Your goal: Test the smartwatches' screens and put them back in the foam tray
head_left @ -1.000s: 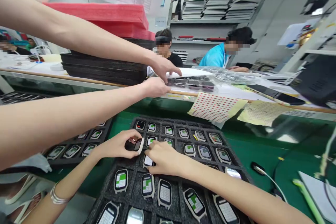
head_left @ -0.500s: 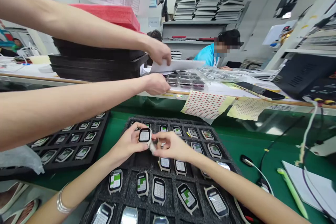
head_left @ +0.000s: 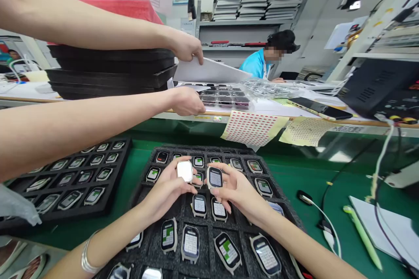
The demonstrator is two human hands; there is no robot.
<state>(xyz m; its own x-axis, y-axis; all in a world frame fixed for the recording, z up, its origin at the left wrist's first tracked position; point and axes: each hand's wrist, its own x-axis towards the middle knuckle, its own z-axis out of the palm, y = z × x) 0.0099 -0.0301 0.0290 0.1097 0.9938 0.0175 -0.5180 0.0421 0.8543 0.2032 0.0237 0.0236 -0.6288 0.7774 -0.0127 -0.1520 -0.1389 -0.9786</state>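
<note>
My left hand (head_left: 163, 188) is closed on a strapless smartwatch (head_left: 185, 171) whose face is washed out bright white. Beside it, my right hand (head_left: 238, 188) pinches a second strapless smartwatch (head_left: 215, 177) by its edges, with a grid of light cells on its screen. Both are raised a little over a black foam tray (head_left: 206, 242). Many similar watch bodies lie in the tray's square compartments, such as the one with green blocks on its screen (head_left: 227, 250). My forearms cover part of the tray.
Another foam tray of watches (head_left: 113, 194) lies left. A co-worker's arms (head_left: 108, 117) reach across to the shelf, one hand lifting a white sheet (head_left: 216, 71). Black stacked trays (head_left: 108, 74), a phone (head_left: 319, 108), a cable puck (head_left: 304, 197) and a green pen (head_left: 363, 235) are around.
My hands have moved apart; my right hand now holds a watch up, and the watch in my left has tilted into glare. The co-worker's white sheet has been raised.
</note>
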